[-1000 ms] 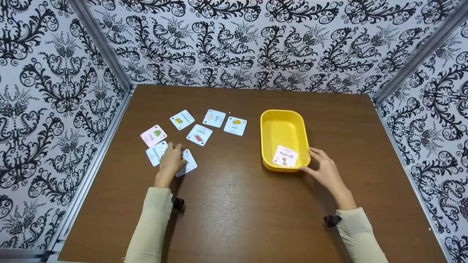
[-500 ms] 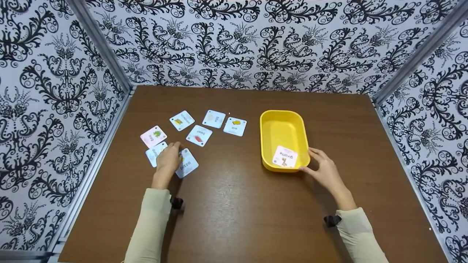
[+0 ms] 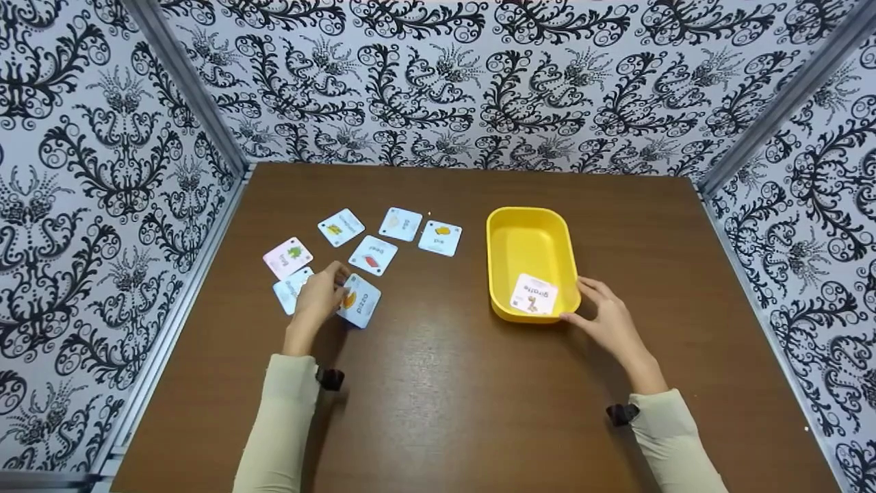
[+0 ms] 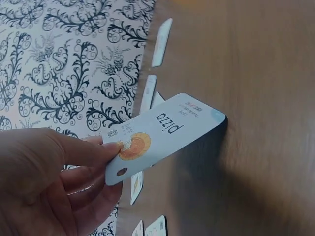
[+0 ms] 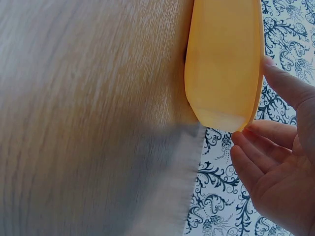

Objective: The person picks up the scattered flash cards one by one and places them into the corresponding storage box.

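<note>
My left hand (image 3: 318, 296) pinches a pale blue pizza card (image 3: 363, 301) between thumb and fingers. In the left wrist view the pizza card (image 4: 170, 128) is tilted and raised off the table, its shadow below. A yellow tray (image 3: 525, 239) stands right of centre in the head view, a pink giraffe card (image 3: 534, 294) lying at its near end. My right hand (image 3: 608, 322) holds the tray's near right corner, thumb and fingers on either side of it. In the right wrist view the same hand (image 5: 280, 152) touches the tray's wall (image 5: 224, 64).
Left on the brown table (image 3: 438, 397) lie a pink frog card (image 3: 287, 257), a blue card (image 3: 291, 291) partly hidden by my left hand, and more blue cards, among them a beef card (image 3: 373, 255) and an egg card (image 3: 401, 224). Patterned walls (image 3: 438, 82) enclose the table.
The pizza card has come up off the table in my left hand, shifting slightly right and turning so its word shows. My right hand and the tray have stayed put.
</note>
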`<state>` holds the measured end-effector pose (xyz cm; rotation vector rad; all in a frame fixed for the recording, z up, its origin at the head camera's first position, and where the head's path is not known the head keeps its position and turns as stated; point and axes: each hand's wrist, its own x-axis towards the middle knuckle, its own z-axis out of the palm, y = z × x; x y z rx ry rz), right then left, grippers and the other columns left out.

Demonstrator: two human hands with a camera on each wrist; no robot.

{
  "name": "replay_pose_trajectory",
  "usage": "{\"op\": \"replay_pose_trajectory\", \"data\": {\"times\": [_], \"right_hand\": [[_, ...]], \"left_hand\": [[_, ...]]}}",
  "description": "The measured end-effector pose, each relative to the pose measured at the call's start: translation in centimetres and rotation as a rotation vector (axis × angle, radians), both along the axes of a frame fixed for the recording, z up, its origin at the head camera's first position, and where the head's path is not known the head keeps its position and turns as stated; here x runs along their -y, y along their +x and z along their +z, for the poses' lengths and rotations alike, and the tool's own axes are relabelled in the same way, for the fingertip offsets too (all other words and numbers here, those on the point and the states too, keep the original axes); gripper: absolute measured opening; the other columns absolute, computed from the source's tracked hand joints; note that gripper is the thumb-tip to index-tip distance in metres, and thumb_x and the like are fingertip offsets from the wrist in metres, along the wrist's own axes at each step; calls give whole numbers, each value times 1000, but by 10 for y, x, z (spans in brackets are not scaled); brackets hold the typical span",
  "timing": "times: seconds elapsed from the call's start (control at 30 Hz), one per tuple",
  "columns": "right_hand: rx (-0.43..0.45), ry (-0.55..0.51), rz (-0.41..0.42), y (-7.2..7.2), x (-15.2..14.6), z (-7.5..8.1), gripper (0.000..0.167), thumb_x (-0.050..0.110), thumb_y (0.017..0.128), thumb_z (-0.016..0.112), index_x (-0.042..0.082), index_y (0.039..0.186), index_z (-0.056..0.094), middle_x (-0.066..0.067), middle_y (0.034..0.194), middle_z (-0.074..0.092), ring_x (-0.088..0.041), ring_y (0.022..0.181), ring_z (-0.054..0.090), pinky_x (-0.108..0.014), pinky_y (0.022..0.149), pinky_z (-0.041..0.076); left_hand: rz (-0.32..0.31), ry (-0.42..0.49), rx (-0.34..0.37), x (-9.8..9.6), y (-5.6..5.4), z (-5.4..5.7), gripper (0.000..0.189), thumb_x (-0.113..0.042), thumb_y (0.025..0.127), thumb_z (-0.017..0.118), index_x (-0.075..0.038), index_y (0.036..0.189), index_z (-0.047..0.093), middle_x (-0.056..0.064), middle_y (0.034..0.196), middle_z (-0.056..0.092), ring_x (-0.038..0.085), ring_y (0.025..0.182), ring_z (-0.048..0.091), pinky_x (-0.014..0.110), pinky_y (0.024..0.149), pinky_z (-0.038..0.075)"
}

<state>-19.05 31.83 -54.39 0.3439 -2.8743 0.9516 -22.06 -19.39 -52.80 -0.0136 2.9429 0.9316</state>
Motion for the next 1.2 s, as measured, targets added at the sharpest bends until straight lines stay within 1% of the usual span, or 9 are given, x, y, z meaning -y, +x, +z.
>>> {"op": "replay_pose_trajectory", "data": {"times": [0.13, 0.4, 0.53, 0.73, 0.87, 1.03, 1.2], "right_hand": [[13, -2, -2, 0, 0, -1, 74, 29, 82, 82, -4, 141, 51, -21, 146, 50, -43, 135, 47, -60, 110, 39], [21, -11, -3, 0, 0, 0, 74, 28, 82, 82, -4, 141, 51, -21, 147, 49, -42, 135, 47, -59, 110, 39], [16, -8, -2, 0, 0, 0, 74, 28, 82, 82, -5, 141, 51, -21, 146, 50, -42, 135, 47, -59, 110, 39], [12, -4, -3, 0, 0, 0, 74, 28, 82, 82, -5, 140, 52, -21, 146, 50, -42, 135, 48, -59, 110, 39], [17, -4, -4, 0, 0, 0, 74, 29, 82, 82, -4, 141, 51, -21, 146, 50, -43, 134, 48, -60, 110, 39], [31, -6, -5, 0, 0, 1, 75, 32, 83, 81, -4, 142, 50, -21, 147, 49, -43, 135, 47, -60, 110, 38], [37, -8, -8, 0, 0, 1, 75, 32, 83, 80, -4, 142, 50, -21, 147, 49, -43, 135, 47, -61, 111, 38]], "left_hand": [[5, 40, -34, -3, 1, 0, 21, -1, 92, 64, -5, 112, 58, 18, 111, 71, 34, 101, 70, 49, 84, 55], [10, 98, -21, -12, -1, 1, 21, -1, 93, 63, -4, 113, 57, 21, 114, 69, 36, 105, 69, 49, 87, 55], [6, 125, -40, -17, -2, 2, 21, -2, 93, 64, -4, 113, 57, 21, 113, 69, 36, 105, 69, 49, 87, 55], [15, 168, -50, -24, -4, 3, 22, -2, 92, 66, -4, 112, 58, 20, 111, 71, 34, 104, 70, 48, 88, 55], [19, 176, -42, -29, -6, 4, 23, -4, 93, 66, -4, 114, 58, 20, 112, 71, 33, 103, 71, 48, 89, 55], [29, 187, -28, -35, -9, 4, 24, -6, 93, 66, -6, 116, 59, 17, 112, 72, 31, 103, 71, 46, 88, 55], [30, 192, -26, -42, -13, 7, 22, -8, 93, 67, -8, 114, 60, 15, 112, 72, 29, 102, 71, 46, 88, 54]]}}
